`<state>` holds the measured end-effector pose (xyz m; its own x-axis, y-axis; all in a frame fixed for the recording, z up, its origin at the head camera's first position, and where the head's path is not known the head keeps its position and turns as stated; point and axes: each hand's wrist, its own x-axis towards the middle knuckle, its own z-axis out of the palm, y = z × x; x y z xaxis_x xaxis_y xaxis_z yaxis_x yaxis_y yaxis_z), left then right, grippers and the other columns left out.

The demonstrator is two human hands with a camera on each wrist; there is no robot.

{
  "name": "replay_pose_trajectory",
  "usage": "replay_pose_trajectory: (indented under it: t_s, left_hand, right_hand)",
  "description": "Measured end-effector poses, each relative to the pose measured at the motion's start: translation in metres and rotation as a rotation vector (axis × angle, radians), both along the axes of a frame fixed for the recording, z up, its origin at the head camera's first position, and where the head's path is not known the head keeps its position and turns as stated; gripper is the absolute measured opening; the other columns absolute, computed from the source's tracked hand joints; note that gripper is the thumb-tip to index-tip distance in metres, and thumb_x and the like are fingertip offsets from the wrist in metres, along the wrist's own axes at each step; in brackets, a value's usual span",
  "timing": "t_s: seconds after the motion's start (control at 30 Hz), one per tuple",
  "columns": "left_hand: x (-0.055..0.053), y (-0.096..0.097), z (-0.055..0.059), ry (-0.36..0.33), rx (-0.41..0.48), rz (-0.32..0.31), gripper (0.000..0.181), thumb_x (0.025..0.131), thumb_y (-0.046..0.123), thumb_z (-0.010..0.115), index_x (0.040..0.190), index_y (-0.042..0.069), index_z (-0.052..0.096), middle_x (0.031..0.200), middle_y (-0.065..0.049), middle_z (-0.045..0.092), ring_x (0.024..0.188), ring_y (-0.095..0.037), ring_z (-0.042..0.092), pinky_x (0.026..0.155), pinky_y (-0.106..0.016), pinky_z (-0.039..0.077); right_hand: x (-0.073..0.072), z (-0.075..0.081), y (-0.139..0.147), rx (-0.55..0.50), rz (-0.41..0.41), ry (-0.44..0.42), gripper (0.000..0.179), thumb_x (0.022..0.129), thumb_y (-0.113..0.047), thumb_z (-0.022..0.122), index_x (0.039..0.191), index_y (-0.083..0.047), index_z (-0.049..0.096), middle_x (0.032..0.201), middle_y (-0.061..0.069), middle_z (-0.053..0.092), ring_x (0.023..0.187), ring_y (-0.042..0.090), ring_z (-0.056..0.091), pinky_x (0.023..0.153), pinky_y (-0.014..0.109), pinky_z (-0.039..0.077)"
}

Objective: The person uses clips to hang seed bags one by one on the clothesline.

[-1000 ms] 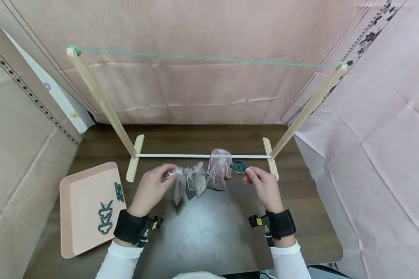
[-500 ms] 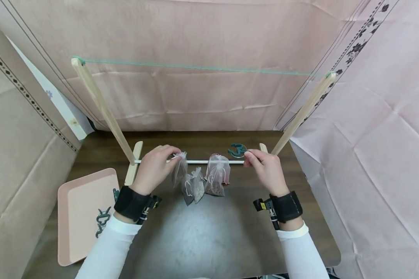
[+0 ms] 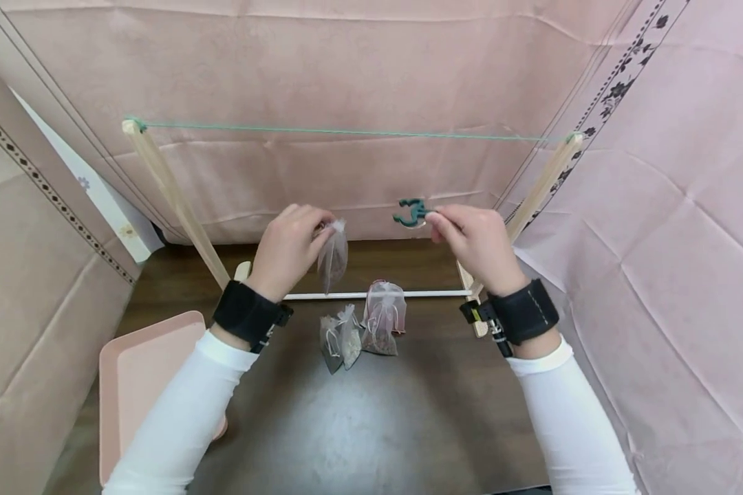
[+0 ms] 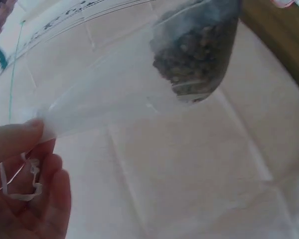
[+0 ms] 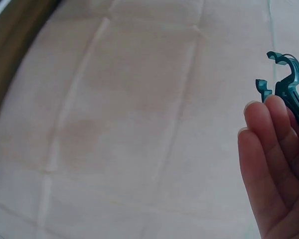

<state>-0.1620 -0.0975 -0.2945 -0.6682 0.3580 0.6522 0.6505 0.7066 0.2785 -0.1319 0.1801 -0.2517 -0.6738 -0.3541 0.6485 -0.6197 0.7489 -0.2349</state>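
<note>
My left hand (image 3: 289,251) pinches the gathered top of a sheer drawstring pouch (image 3: 333,261), which hangs above the table. The left wrist view shows brown dried bits (image 4: 194,57) in its bottom and a white cord (image 4: 22,194) across the fingers. My right hand (image 3: 478,244) squeezes the handle end of a dark green clothespin (image 3: 412,213), its curved jaws spread apart and pointing left. Both hands are below a green line (image 3: 347,132). Two small pouches, one dark (image 3: 331,347) and one pale (image 3: 350,340), lie beside a larger pouch (image 3: 380,333) on the table.
The line runs between two wooden posts, left (image 3: 176,196) and right (image 3: 547,179), joined low down by a white rod (image 3: 439,293). A pink tray (image 3: 108,412) sits at the left, partly behind my left sleeve. Pink cloth (image 3: 347,69) hangs behind.
Both hands have risen and moved away from me, the left lifting its pouch off the table and the right carrying the clothespin. The other pouches stay on the table.
</note>
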Motion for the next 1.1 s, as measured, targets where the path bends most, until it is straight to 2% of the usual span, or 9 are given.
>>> replay_pose_trajectory:
  t_s: [0.2,0.33,0.43,0.63,0.83,0.93,1.1]
  left_hand:
    - [-0.011,0.011,0.029,0.087,-0.011,0.002,0.015,0.086,0.021,0.060,0.094,0.010,0.066,0.088,-0.002,0.060,0.081,-0.018,0.047,0.068,-0.028,0.040]
    - [-0.017,0.018,0.047,0.190,-0.022,0.036,0.014,0.084,0.020,0.063,0.090,0.008,0.067,0.094,-0.005,0.056,0.088,-0.023,0.045,0.071,-0.031,0.040]
    - [-0.019,0.021,0.061,0.253,-0.030,0.077,0.013,0.083,0.020,0.063,0.087,0.008,0.069,0.102,-0.008,0.053,0.095,-0.027,0.042,0.077,-0.036,0.037]
    - [-0.020,0.025,0.082,0.289,-0.056,0.103,0.018,0.086,0.026,0.060,0.086,0.011,0.071,0.121,-0.006,0.048,0.114,-0.027,0.032,0.086,-0.044,0.027]
    - [-0.029,0.029,0.092,0.251,-0.090,0.110,0.019,0.086,0.028,0.059,0.087,0.012,0.070,0.121,-0.005,0.052,0.118,-0.023,0.033,0.093,-0.042,0.022]
    - [-0.033,0.030,0.094,0.200,-0.115,0.128,0.018,0.086,0.028,0.060,0.088,0.013,0.069,0.115,-0.001,0.058,0.115,-0.021,0.037,0.093,-0.041,0.023]
    - [-0.037,0.031,0.098,0.082,-0.132,0.150,0.015,0.086,0.028,0.059,0.091,0.016,0.068,0.095,0.004,0.065,0.102,-0.018,0.047,0.091,-0.040,0.026]
  right_hand:
    - [-0.011,0.036,-0.013,0.115,0.008,0.028,0.029,0.090,-0.032,0.051,0.070,-0.014,0.061,0.062,-0.005,0.057,0.057,0.009,0.052,0.057,0.026,0.039]
    - [-0.020,0.057,-0.019,0.178,0.007,0.032,0.033,0.092,-0.033,0.048,0.067,-0.013,0.057,0.060,-0.004,0.055,0.056,0.011,0.049,0.057,0.027,0.037]
    - [-0.026,0.072,-0.024,0.219,0.013,0.042,0.033,0.092,-0.034,0.047,0.069,-0.012,0.058,0.060,-0.004,0.054,0.056,0.012,0.049,0.058,0.028,0.038]
    - [-0.033,0.095,-0.034,0.300,0.008,0.022,0.033,0.092,-0.033,0.046,0.073,-0.011,0.060,0.061,-0.002,0.057,0.056,0.013,0.050,0.057,0.029,0.039]
    - [-0.040,0.114,-0.043,0.378,0.004,-0.002,0.035,0.093,-0.031,0.045,0.071,-0.008,0.059,0.061,0.002,0.058,0.058,0.017,0.052,0.058,0.032,0.039]
    - [-0.044,0.121,-0.049,0.433,-0.013,-0.017,0.035,0.093,-0.031,0.045,0.070,-0.008,0.058,0.062,0.003,0.056,0.057,0.018,0.049,0.056,0.031,0.036]
    - [-0.048,0.131,-0.060,0.524,-0.045,-0.052,0.034,0.093,-0.033,0.045,0.075,-0.008,0.058,0.064,0.004,0.056,0.059,0.019,0.048,0.055,0.031,0.036]
